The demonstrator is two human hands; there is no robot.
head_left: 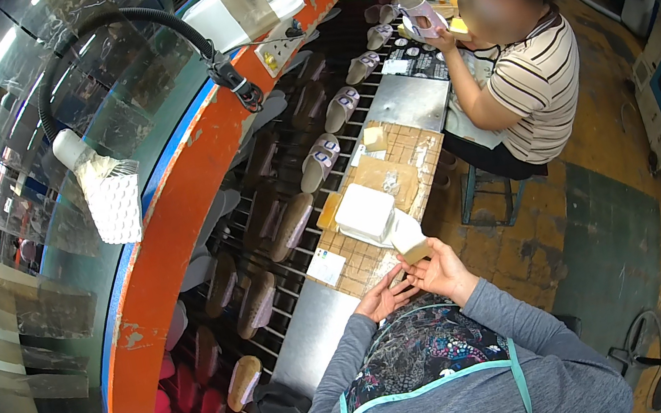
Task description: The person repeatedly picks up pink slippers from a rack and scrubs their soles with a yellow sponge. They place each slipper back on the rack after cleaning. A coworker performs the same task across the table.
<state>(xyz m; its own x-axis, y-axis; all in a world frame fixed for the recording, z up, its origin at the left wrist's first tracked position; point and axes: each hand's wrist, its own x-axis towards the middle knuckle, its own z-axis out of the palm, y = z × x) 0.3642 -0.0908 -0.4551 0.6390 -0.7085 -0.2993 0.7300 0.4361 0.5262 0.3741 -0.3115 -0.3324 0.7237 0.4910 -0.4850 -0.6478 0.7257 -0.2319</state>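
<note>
At the near edge of the tabletop (376,265), right hand (446,272) fingers pinch a small tan block (416,252) just above them, long axis running left-right, while left hand (382,296) lies open beside it, fingers loosely spread, holding nothing.

The worktop (409,100) runs from the person's lap away toward a co-worker (534,82) seated at its right side farther along. On it, just beyond the left hand (381,295) and right hand (441,271), which meet at its near edge, lies a box (365,211), with a small block (408,237) between box and right hand. Left of the worktop, a wire rack (279,215) carries rows of shoe soles (321,161), and a lamp (105,193) hangs left of that.
</note>
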